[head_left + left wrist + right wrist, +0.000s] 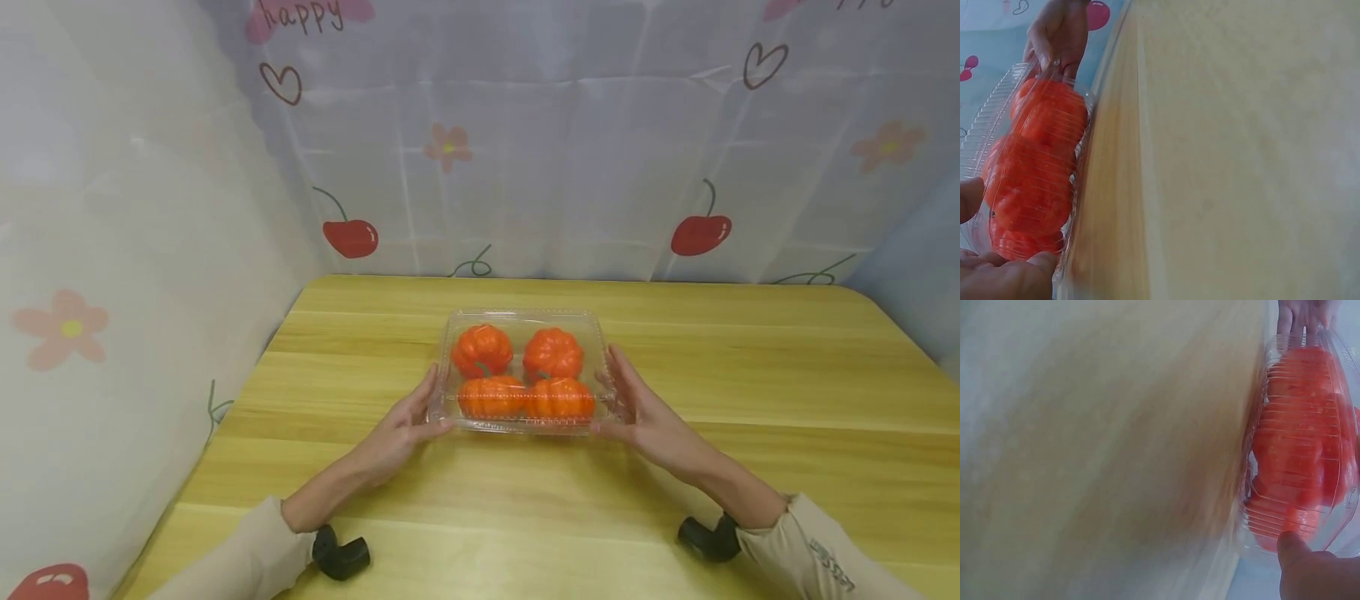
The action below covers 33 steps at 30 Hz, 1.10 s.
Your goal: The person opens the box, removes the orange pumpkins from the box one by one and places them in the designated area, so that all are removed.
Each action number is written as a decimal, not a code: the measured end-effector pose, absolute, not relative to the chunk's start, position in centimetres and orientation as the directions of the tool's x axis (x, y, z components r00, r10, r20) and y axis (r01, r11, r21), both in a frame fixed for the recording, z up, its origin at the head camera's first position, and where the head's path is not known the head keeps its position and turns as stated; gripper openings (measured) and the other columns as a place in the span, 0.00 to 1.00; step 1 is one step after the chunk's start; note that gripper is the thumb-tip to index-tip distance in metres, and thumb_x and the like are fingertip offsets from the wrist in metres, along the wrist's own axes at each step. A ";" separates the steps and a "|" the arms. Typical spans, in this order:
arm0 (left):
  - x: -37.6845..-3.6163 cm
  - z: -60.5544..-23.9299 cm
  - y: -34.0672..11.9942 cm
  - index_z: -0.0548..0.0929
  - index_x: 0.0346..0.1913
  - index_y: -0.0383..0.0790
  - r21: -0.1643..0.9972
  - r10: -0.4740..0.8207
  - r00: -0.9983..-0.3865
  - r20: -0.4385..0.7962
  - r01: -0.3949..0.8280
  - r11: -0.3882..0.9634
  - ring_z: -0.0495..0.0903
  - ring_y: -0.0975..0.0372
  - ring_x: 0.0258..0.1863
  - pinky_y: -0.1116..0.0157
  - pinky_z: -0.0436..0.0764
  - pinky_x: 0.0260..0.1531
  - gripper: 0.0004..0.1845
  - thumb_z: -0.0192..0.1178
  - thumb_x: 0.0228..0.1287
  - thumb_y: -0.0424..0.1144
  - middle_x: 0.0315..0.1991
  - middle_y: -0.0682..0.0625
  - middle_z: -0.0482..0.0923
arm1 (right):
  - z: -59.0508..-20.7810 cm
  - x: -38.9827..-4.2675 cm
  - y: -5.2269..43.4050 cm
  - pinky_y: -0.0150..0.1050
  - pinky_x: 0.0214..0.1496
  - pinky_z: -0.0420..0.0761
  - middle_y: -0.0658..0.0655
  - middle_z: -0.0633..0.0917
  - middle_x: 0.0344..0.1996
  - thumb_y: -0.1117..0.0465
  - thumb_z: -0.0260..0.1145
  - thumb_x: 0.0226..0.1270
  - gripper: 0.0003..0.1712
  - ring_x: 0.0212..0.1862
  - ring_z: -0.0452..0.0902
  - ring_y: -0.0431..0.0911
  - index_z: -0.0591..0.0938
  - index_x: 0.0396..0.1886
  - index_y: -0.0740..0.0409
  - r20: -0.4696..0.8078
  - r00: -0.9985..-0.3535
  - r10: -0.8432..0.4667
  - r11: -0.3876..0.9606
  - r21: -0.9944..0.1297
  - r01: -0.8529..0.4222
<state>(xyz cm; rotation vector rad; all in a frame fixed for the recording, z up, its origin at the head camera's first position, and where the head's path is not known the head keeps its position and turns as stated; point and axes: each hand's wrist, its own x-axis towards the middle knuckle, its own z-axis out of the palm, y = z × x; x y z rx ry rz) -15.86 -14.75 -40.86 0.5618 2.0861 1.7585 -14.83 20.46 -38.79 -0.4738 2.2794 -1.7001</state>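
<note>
Between both hands is a clear plastic clamshell box [517,315] with ribbed walls, its lid down over several small orange pumpkins [553,354]. The left hand [405,425] grips the box's left side, thumb at the near corner. On the opposite side the right hand [648,417] holds it the same way, thumb on the near right corner. In the left wrist view the pumpkins [1029,181] show through the wall, close over the tabletop. The right wrist view shows the right thumb [1313,569] against the ribbed side; the fingers beyond are largely hidden.
A wood-grain table [750,358] with rounded far corners lies under the hands. Hanging cloth [525,167] printed with cherries, flowers and hearts stands behind it and along the left. Black curved pieces [341,554] sit at both wrists, beside beige sleeves [251,546].
</note>
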 end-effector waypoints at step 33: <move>-15.5 -40.2 -14.3 0.51 0.78 0.40 0.990 0.415 -0.910 0.018 0.073 0.118 0.57 0.46 0.73 0.53 0.73 0.60 0.42 0.60 0.66 0.28 0.79 0.47 0.43 | -38.0 -15.1 21.1 0.58 0.68 0.57 0.72 0.47 0.76 0.64 0.68 0.65 0.54 0.74 0.44 0.70 0.42 0.79 0.59 -0.065 -0.898 -0.436 0.241 -0.969 -0.047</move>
